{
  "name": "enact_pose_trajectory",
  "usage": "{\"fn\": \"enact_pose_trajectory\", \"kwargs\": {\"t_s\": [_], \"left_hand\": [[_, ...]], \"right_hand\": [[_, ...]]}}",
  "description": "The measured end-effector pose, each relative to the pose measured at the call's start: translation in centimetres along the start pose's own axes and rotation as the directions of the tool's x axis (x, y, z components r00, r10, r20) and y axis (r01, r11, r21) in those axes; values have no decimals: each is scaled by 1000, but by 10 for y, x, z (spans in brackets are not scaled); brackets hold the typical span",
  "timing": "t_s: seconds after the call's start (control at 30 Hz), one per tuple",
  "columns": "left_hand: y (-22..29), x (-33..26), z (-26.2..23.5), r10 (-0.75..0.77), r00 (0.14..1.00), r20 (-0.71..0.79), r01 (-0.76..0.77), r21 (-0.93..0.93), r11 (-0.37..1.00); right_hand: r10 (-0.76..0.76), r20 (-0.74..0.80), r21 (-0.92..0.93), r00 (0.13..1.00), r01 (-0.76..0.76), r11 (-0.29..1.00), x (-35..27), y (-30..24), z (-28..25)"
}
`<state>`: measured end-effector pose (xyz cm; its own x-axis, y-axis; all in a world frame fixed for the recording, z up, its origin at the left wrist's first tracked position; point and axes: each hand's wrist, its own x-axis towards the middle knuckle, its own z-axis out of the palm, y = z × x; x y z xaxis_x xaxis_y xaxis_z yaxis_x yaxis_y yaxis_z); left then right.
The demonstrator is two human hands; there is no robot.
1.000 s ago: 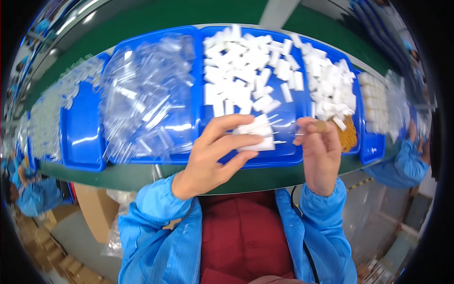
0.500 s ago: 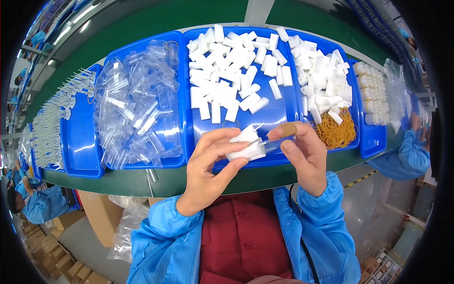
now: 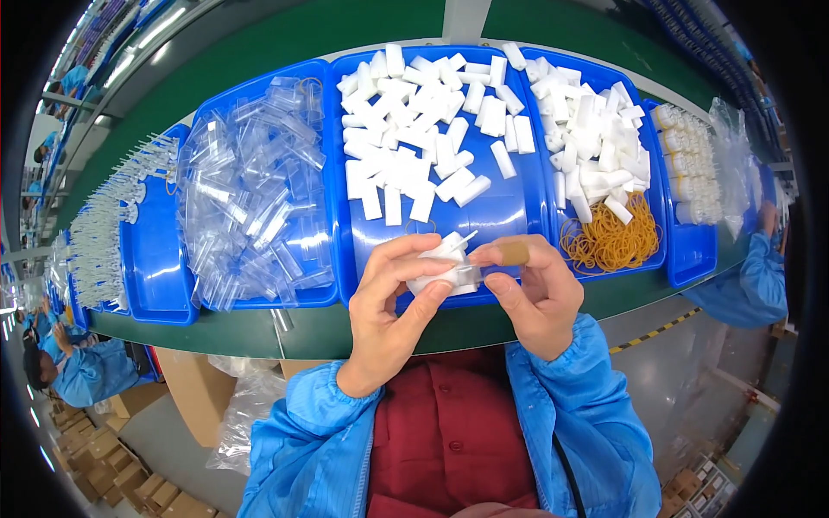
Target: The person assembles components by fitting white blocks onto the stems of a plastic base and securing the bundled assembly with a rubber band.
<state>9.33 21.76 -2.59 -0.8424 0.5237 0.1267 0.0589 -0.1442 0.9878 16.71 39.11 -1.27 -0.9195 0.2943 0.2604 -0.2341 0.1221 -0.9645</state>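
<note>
My left hand (image 3: 387,298) is closed around a small bundle of white plastic pieces (image 3: 456,276), from which a thin white stem pokes up at the far side. At the bundle's right end sits a clear plastic piece (image 3: 471,269), partly hidden by fingers. My right hand (image 3: 542,293) pinches there, its index fingertip at the bundle and its thumb just below. A tan wrap (image 3: 515,253) circles that index finger. Both hands are over the near edge of the middle blue tray (image 3: 505,207), which carries many loose white blocks (image 3: 414,129).
A tray of clear plastic sleeves (image 3: 250,190) stands to the left, with white stemmed parts (image 3: 108,224) beyond. Rightward are more white blocks (image 3: 596,138), tan rubber bands (image 3: 615,237) and bundled white pieces (image 3: 691,164). Co-workers in blue sit at both sides.
My right hand has moved left, bringing its fingertips and the clear piece closer against the white bundle. My left hand keeps its hold, and the view has shifted slightly.
</note>
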Motion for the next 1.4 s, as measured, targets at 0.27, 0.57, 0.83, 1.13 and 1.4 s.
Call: {"fn": "enact_pose_trajectory", "kwargs": {"t_s": [0.27,0.57,0.83,1.13,1.4], "left_hand": [[-4,1,5,87,995,-41,-75,244,967],[3,1,3,-40,998,-40,48,248,968],[5,2,6,189,982,17,-176,453,874],[13,1,8,170,985,25,-159,513,844],[4,-2,-6,-81,997,0,80,-147,986]], "right_hand": [[-149,-52,-180,987,137,974,-11,7,3],[-64,-32,-112,997,60,992,-9,7,-3],[-18,-112,-73,994,10,997,-13,12,3],[13,150,-152,989,10,988,7,10,-22],[183,30,269,983,-184,945,4,11,-24]]}}
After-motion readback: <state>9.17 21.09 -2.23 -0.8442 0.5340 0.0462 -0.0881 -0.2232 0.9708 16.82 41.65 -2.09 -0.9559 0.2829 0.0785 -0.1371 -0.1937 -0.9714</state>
